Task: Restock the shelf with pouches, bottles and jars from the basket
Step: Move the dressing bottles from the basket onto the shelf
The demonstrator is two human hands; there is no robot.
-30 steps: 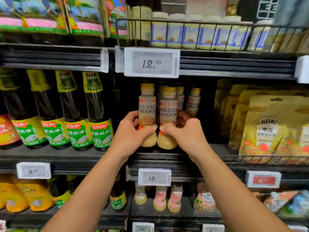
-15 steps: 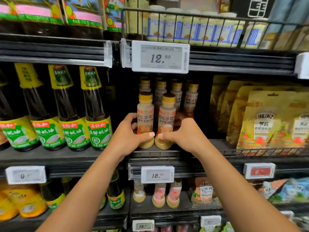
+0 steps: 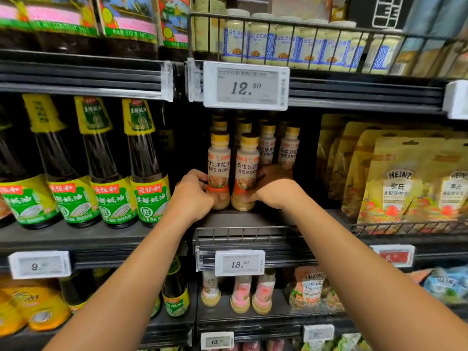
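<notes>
Supermarket aisle, dark metal shelves packed tight: tall dark sauce bottles (image 3: 147, 171) on the left, yellow Heinz pouches (image 3: 402, 188) behind a wire rail on the right, and a narrow slot of small dressing bottles between them under the 12.50 price tag (image 3: 245, 84).

Both hands are on one bottle each. The left hand (image 3: 192, 196) is wrapped around the lower part of the left dressing bottle (image 3: 219, 168), and the right hand (image 3: 274, 191) is closed on the right dressing bottle (image 3: 247, 173). The two stand upright side by side, touching, bases down on the middle shelf (image 3: 243, 219) just in front of the rows already there. No basket in view, so I can't tell what's left to shelve.

My take on doing this bit well: slide both straight back until they meet the row behind, keeping them upright, since a narrow bottle with a round base probably tips easily. Turn the labels to face front before letting go, and release one hand at a time so neither topples into the oil bottles next door.
</notes>
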